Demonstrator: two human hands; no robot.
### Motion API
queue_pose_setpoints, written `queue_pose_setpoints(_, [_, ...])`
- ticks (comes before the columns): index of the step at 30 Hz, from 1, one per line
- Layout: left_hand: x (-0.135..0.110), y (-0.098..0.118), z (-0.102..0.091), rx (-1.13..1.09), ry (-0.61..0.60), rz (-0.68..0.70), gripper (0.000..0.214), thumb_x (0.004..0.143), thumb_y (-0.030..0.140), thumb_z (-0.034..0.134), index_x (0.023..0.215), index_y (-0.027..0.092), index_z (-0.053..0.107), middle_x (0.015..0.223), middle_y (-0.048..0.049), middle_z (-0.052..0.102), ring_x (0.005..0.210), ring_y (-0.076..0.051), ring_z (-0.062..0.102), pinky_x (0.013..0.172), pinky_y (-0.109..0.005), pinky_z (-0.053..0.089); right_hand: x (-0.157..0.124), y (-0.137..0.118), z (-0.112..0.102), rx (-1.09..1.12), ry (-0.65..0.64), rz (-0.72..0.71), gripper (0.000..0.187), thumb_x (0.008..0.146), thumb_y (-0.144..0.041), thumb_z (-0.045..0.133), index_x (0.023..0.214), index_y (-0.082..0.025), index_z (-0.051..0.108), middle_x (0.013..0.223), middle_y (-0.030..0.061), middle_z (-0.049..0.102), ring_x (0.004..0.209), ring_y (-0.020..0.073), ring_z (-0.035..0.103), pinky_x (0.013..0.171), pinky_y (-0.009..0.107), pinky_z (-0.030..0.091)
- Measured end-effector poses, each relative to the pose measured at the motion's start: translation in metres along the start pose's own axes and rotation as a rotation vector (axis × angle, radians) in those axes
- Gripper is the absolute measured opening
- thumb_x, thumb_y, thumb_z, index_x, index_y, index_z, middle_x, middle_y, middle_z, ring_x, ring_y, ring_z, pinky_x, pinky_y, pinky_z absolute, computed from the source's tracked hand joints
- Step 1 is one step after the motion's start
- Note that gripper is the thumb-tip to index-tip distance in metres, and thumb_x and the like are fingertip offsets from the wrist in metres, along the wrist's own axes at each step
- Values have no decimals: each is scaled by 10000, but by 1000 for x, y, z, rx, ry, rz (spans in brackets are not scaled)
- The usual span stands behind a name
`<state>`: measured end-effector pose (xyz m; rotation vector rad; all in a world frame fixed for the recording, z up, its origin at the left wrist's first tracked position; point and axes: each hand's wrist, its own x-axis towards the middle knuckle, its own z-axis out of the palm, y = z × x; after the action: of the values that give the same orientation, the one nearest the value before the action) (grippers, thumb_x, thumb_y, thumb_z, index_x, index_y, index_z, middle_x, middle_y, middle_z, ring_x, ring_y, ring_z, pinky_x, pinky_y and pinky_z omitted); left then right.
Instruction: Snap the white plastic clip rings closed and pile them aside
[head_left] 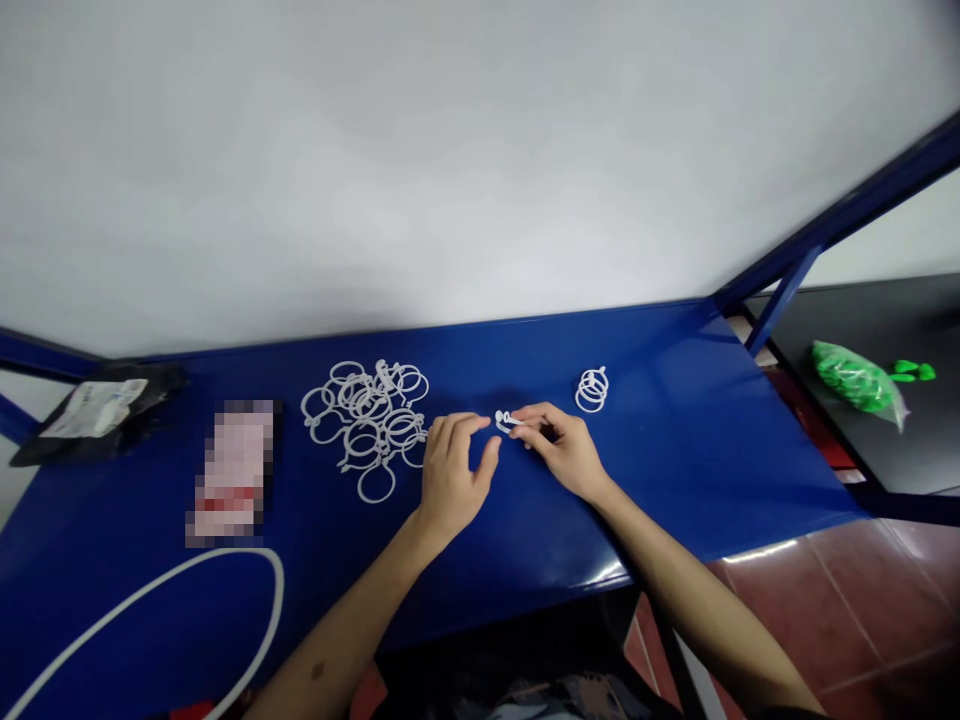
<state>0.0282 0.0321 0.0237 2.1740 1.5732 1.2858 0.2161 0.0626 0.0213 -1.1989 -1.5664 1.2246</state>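
Between the fingertips of my right hand [559,445] is a white plastic ring [505,420] with a small clip end, held just above the blue table. My left hand [456,470] is beside it, fingers apart and curved, with nothing in them. To the left of my left hand lies a loose pile of white plastic rings [367,405], several of them overlapping. A small stack of the same rings [592,389] sits beyond my right hand. Part of the held ring is hidden by my right fingers.
On the blue table [525,550] are a blurred-out pinkish item [232,470] and a black plastic package [139,400] at the far left. A white cable or tube [277,590] loops at lower left. Right of the table, a dark surface holds a bag of green pieces [859,380].
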Motion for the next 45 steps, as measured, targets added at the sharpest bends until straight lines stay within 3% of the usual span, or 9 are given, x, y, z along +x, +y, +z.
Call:
queue_pose_setpoints(2, [2,-4,0,-37,-43,-57,183,971,217,573,1150,184,596,1067,-75,689,996,-215,615,894,-393,513,0,-1,0,0,-7,-13,215,901,-405,711,1032,-235,718,831,17,760,677,146,664,676,288,528])
queue_pose_setpoints(7, [4,-8,2,-109,-133,-28,146,992,196,544,1108,207,634,1041,-43,730,972,-201,633,871,-377,525,-1,-2,0,-68,3,-68,178,919,-379,693,996,-223,728,813,19,732,668,143,644,650,278,509])
queue_pose_setpoints(16, [2,-3,3,-131,-91,-4,91,967,170,595,1023,206,658,942,-18,746,891,-182,643,823,-352,525,-3,-2,1,-161,-11,-149,157,944,-373,664,965,-227,720,845,23,712,671,136,611,623,271,487])
queue_pose_setpoints(22, [-1,-3,6,-100,-68,68,123,965,124,580,1035,194,652,949,-27,751,876,-180,633,802,-349,524,-3,-1,2,-116,-48,-198,130,953,-333,661,916,-216,707,832,29,707,738,158,656,696,293,521])
queue_pose_setpoints(29, [-6,0,8,-24,-45,177,130,954,85,565,1030,167,630,907,-46,740,830,-188,624,768,-353,502,-6,-1,-2,-166,-126,-343,152,1009,-238,561,981,-227,710,881,48,691,801,162,670,740,305,546])
queue_pose_setpoints(35, [1,3,3,188,-108,198,155,971,177,569,1099,169,656,961,-64,747,864,-217,646,768,-370,478,-3,-3,-3,-276,-81,-371,134,999,-278,587,1025,-231,710,914,48,712,840,174,685,772,311,556])
queue_pose_setpoints(39, [2,4,-6,392,-173,98,266,974,267,564,1185,137,660,1080,-138,721,926,-285,643,780,-418,478,5,0,-15,-463,53,-317,165,1000,-320,581,1004,-232,719,993,75,704,896,198,683,803,337,549])
queue_pose_setpoints(45, [-1,3,-14,544,-247,-17,352,1002,348,486,1210,119,652,1051,-180,680,932,-323,613,754,-446,499,20,8,-58,-718,483,-130,302,981,-452,566,934,-202,730,867,70,694,666,175,595,676,329,489])
